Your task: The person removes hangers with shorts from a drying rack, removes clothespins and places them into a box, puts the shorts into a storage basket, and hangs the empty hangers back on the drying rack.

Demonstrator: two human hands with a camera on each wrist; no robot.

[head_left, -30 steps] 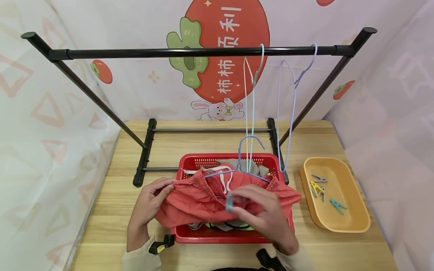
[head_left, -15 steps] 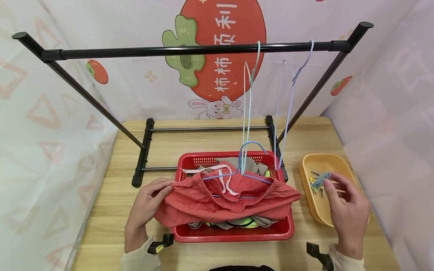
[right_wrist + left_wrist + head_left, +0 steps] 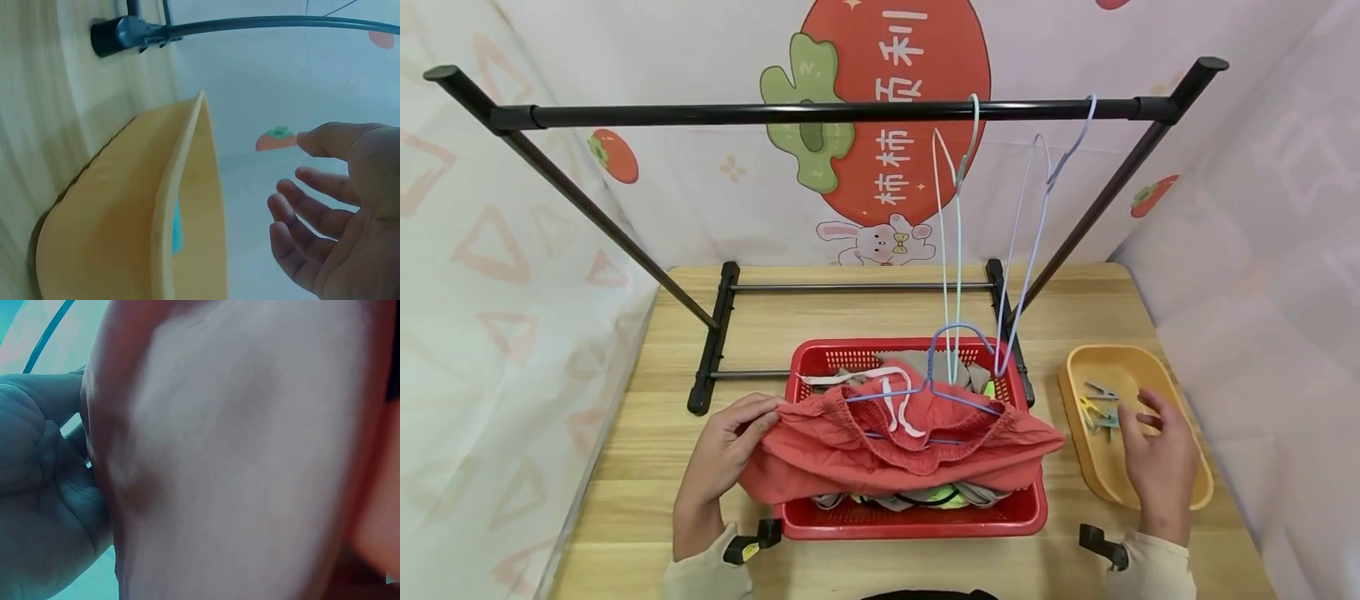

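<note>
Red elastic-waist shorts [image 3: 917, 475] with white drawstrings lie spread over a red basket [image 3: 910, 528]. A purple-blue hanger [image 3: 931, 362] sits inside their waist, hook upward. My left hand [image 3: 718, 458] pinches the left edge of the shorts between thumb and fingers; in the left wrist view the red cloth [image 3: 237, 450] fills most of the picture. Over a yellow bin [image 3: 1108, 462], my right hand [image 3: 1161, 467] has its fingers apart and loosely bent, with nothing between them. Several clothespins, including a grey one [image 3: 1101, 390] and a teal one [image 3: 1107, 421], lie in the bin.
A black clothes rack [image 3: 737, 114] spans the table behind the basket. From its bar hang a mint hanger [image 3: 958, 242] and a lilac hanger [image 3: 1037, 242], their lower ends near the basket. Grey and neon clothes [image 3: 955, 497] fill the basket. Patterned cloth walls [image 3: 1247, 292] surround the table.
My right hand moved from the shorts rightward to the yellow bin and let go of a teal clothespin there. My left hand keeps its pinch on the shorts.
</note>
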